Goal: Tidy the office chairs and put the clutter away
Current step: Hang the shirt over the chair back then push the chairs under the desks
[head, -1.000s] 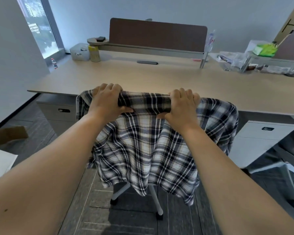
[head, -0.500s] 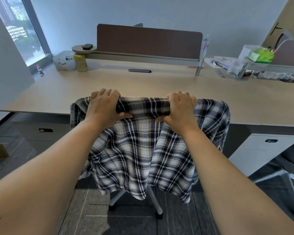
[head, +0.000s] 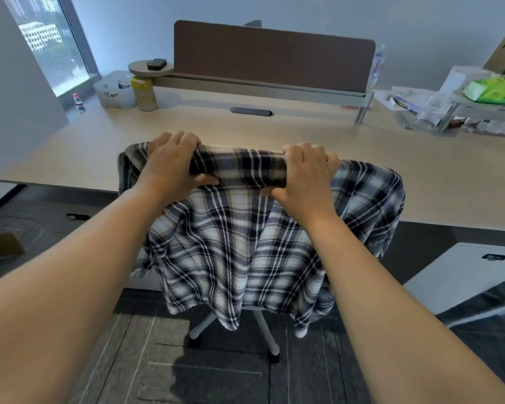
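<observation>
**Two hands clamped on the shirt-covered chair back**

Both of your hands are curled over the top edge of the grey swivel office chair (head: pixel 263 325), gripping it through the navy-and-white plaid cotton shirt (head: pixel 239 243) draped across its backrest. Your left hand (head: pixel 171 164) wraps the edge at 11 o'clock of the shirt, fingers over the far side and thumb pressed on the near side. Your right hand (head: pixel 305 176) grips likewise at 1 o'clock, fist closed around fabric and edge together. A rolled band of shirt runs between the two hands.

The shirt covers the backrest fully and hangs down to the chair's star base, whose legs show below the hem at 6 o'clock. The seat itself is hidden.

The chair stands against the near edge of the long light-wood office desk (head: pixel 420 176), its backrest top overlapping the desk edge in view; actual contact cannot be told.

On the desk at 12 o'clock stands the brown fabric divider panel (head: pixel 274 53). At 11 o'clock sit the yellow-lidded cylindrical jar (head: pixel 143 93) and, just beside it, the translucent plastic storage box (head: pixel 114 90). At 2 o'clock lies a heap of clear plastic bags and papers (head: pixel 429 106), with a bright green packet (head: pixel 490 90) above it on a raised shelf.

At 4 o'clock a white drawer pedestal (head: pixel 455 272) stands under the desk.
</observation>
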`<action>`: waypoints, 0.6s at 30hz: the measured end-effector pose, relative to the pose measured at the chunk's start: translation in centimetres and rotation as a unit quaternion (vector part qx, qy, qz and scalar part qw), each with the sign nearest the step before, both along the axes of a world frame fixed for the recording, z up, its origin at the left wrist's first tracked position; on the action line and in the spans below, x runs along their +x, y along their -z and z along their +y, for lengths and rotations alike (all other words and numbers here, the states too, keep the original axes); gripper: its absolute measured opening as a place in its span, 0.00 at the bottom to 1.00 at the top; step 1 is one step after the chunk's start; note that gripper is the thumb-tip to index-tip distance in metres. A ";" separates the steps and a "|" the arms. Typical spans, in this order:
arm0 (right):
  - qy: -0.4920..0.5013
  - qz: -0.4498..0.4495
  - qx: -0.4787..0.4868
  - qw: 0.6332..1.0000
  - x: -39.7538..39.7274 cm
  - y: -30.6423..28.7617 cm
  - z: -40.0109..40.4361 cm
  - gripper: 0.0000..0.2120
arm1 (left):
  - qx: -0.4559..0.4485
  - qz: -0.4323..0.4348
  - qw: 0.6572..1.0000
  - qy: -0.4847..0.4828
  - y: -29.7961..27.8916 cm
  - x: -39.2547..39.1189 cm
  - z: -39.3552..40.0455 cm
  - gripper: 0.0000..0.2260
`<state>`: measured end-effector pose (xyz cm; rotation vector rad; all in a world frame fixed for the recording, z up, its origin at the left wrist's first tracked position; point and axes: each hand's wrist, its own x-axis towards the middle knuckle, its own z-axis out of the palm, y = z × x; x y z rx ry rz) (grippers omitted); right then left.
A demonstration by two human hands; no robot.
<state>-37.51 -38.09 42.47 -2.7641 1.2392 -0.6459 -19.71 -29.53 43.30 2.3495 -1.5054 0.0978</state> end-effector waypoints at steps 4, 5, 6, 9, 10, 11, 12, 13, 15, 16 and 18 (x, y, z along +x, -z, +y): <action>0.004 0.026 -0.012 1.000 -0.1 0.0 0.7 0.28 | -0.005 -0.016 0.999 -0.030 0.2 -1.1 1.2 0.30; 0.010 0.036 -0.012 0.999 -0.1 0.0 0.9 0.29 | -0.005 -0.014 0.999 -0.042 0.3 -1.6 1.7 0.32; 0.015 0.048 -0.007 0.999 -0.1 0.0 1.3 0.31 | -0.003 -0.011 0.998 -0.054 0.4 -2.1 2.4 0.34; -0.004 0.050 -0.003 0.999 0.3 0.1 3.5 0.36 | 0.000 0.009 0.997 -0.077 0.8 -3.2 5.4 0.36; -0.028 0.028 -0.017 0.999 0.7 0.2 4.6 0.34 | 0.006 0.021 0.996 -0.087 0.9 -3.3 6.8 0.35; -0.058 0.002 -0.034 0.998 1.2 0.3 5.8 0.31 | 0.021 0.036 0.994 -0.100 1.1 -3.2 8.2 0.33; -0.089 -0.019 -0.044 0.995 2.0 0.4 7.1 0.27 | 0.042 0.053 0.991 -0.116 1.3 -3.0 9.8 0.30; -0.119 -0.026 -0.040 0.992 2.9 0.3 8.4 0.24 | 0.063 0.073 0.987 -0.132 1.6 -2.7 11.5 0.28; -0.179 0.010 -0.021 0.984 5.3 0.3 11.1 0.18 | 0.093 0.102 0.977 -0.162 2.0 -1.8 15.2 0.24; -0.207 0.034 -0.013 0.978 6.6 0.3 12.4 0.17 | 0.101 0.112 0.973 -0.175 2.1 -1.1 17.1 0.22; -0.253 0.065 0.014 0.965 9.4 0.3 15.0 0.16 | 0.106 0.131 0.964 -0.206 2.1 0.4 21.2 0.21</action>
